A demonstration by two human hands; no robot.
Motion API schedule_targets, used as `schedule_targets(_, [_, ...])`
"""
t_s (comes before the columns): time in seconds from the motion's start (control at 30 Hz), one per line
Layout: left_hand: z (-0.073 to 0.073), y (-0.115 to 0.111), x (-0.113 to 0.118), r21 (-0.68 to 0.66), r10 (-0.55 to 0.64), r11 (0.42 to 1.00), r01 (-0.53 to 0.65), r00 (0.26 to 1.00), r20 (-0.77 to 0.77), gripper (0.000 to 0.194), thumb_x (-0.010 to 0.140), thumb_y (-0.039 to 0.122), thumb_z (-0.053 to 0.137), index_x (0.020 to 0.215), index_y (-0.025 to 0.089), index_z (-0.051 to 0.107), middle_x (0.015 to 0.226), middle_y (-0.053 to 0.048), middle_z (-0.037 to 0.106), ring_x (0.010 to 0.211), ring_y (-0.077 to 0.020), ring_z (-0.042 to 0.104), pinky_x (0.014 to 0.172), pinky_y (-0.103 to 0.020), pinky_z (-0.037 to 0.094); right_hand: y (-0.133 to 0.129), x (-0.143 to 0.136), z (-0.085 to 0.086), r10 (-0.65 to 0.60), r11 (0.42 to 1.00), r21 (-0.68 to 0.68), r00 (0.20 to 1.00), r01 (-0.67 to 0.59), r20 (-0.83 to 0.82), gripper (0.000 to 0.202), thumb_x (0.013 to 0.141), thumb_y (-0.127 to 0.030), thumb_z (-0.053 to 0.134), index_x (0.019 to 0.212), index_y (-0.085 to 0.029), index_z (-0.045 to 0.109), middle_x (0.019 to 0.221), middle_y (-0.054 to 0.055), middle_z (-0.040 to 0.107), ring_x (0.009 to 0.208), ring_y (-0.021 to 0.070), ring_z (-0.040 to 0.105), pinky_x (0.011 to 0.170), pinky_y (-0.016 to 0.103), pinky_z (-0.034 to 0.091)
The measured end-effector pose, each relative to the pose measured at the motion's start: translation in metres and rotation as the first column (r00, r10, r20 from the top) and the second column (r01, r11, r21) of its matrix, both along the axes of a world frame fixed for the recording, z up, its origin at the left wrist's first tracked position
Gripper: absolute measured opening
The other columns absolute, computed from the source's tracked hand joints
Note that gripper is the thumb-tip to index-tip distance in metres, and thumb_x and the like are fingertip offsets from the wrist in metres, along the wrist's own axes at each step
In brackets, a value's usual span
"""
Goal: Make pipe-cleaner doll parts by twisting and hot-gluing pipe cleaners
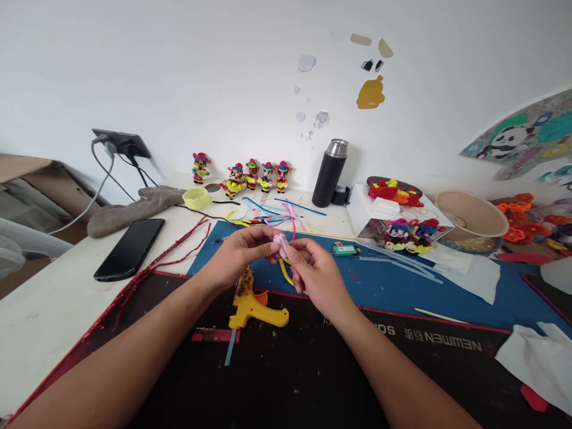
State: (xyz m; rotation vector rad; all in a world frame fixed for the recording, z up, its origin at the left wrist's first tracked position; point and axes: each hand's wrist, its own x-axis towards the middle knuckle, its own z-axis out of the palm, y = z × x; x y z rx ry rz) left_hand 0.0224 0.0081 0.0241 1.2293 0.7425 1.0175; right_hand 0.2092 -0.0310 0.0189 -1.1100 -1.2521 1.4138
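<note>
Above the blue mat, a small pale pink pipe-cleaner piece [281, 243] is pinched between my two hands. The thumb and fingers of my left hand [250, 249] close on its left side. From the right, the fingertips of my right hand [313, 265] grip its lower end. Just below the hands hangs or lies a bent yellow pipe cleaner [286, 273]; I cannot tell whether it touches them. A yellow hot glue gun [257, 311] with a glue stick [230, 348] in its back lies on the black mat under my left wrist.
Several pipe-cleaner figures [267, 177] stand along the wall. Loose pipe cleaners [286, 215] lie before them. A black thermos [329, 173] stands behind the blue mat [308, 292]. At left are a phone [129, 249] and red stems [156, 262]; at right, a white box [361, 211] and bowl [471, 214].
</note>
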Motion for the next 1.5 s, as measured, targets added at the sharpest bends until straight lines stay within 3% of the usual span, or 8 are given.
schedule_targets(0.33, [0.0036,-0.0025,0.0017,0.030,-0.019,0.999,0.020,0.998,-0.059,0.026,0.081,0.032,0.088,0.097,0.014,0.079,0.089,-0.006,0.074,0.077,-0.0170,0.066,0.076,-0.030,0.055,0.0006,0.0015,-0.0012,0.025,0.999,-0.048,1.000,-0.025,0.005,0.040,0.088,-0.060,0.072,0.097,-0.023,0.060,0.053,-0.010,0.052,0.040,0.0091,0.044,0.039,0.021,0.030])
schedule_targets(0.67, [-0.0025,0.0012,-0.0016,0.050,-0.007,0.999,0.010,0.998,-0.056,0.025,0.085,0.033,0.085,0.102,0.016,0.081,0.092,-0.006,0.074,0.078,-0.0166,0.067,0.075,-0.029,0.056,0.0015,0.0024,0.0004,0.035,0.995,-0.087,0.997,-0.041,-0.067,0.041,0.087,-0.060,0.074,0.097,-0.023,0.062,0.056,-0.009,0.051,0.041,0.0087,0.045,0.040,0.022,0.029])
schedule_targets(1.0, [0.0033,-0.0011,0.0002,0.045,-0.009,0.999,0.013,0.998,-0.068,0.026,0.081,0.034,0.088,0.096,0.015,0.080,0.088,-0.006,0.074,0.074,-0.0167,0.066,0.073,-0.029,0.056,0.0012,0.0024,0.0014,0.031,0.996,-0.084,0.998,-0.035,-0.052,0.043,0.084,-0.062,0.076,0.093,-0.023,0.061,0.055,-0.009,0.051,0.041,0.0091,0.044,0.040,0.022,0.028])
schedule_targets(1.5, [-0.0034,0.0032,-0.0037,0.004,-0.011,1.000,0.011,1.000,0.005,0.027,0.080,0.033,0.090,0.099,0.016,0.082,0.091,-0.007,0.077,0.075,-0.0168,0.068,0.073,-0.029,0.056,0.0016,0.0042,0.0005,0.033,0.994,-0.103,0.995,-0.042,-0.090,0.037,0.087,-0.057,0.073,0.097,-0.022,0.063,0.057,-0.009,0.051,0.042,0.0093,0.045,0.040,0.022,0.028])
